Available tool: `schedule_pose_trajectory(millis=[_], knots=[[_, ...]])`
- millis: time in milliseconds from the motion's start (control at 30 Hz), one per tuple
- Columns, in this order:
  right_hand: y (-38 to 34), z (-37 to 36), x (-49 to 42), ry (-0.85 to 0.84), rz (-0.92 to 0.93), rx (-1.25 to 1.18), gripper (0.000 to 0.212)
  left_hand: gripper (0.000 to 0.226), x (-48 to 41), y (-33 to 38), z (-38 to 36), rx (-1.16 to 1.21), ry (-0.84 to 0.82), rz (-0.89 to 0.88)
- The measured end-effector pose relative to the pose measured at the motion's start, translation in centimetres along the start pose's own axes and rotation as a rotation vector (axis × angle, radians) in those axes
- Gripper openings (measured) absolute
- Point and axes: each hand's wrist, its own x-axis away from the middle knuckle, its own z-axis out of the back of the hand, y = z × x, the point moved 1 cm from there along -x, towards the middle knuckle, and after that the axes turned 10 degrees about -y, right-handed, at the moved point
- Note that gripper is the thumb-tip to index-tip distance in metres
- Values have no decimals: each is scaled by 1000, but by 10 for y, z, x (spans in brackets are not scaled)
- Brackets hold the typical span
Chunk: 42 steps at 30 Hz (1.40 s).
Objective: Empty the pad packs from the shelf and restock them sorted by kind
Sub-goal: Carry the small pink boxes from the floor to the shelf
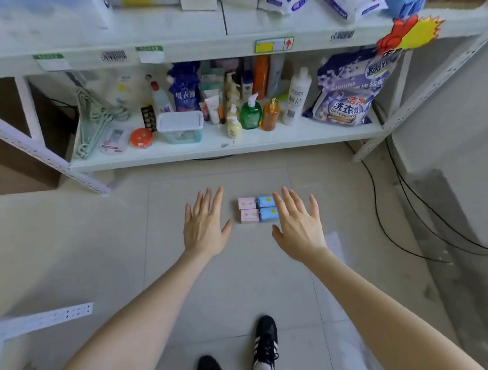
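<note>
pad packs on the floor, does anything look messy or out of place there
Nothing damaged or spilled. The pink packs and blue packs form a tidy block, pink left, blue right. Only oddity: they lie on the floor in front of the shelf, not on it.

Bright, even, diffuse light. Shadows on floor [241,269] soft and faint. Wide-angle lens bows shelf [203,50] edge and posts near the corners. Overall soft, smeary; top bags [349,1] washed out, bottles [251,113] slightly blurred.

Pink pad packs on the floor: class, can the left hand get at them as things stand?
Probably yes: the open left hand is just left of the pink pad packs, nothing lying between them.
</note>
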Motion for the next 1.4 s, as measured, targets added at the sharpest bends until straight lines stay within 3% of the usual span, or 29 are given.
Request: schedule_pose_trajectory(millis=[400, 667, 833, 1233, 1400], knots=[[13, -153, -130, -233, 4, -90, 76, 80, -135, -51, -131, 86, -155, 76], [25, -270, -227, -330, -38, -139, 79, 80, -247, -101, -228, 115, -287, 7], [22, -344, -282, -388, 26, -171, 78, 81, -311, -121, -299, 130, -336, -22], [25, -449, -354, -319, 81, -121, 80, 91, -407, -134, -405, -12, -469, -181], [21, -466, -356, -201, 66, -34, 72, 89, -428, -137, -424, -103, -521, -242]])
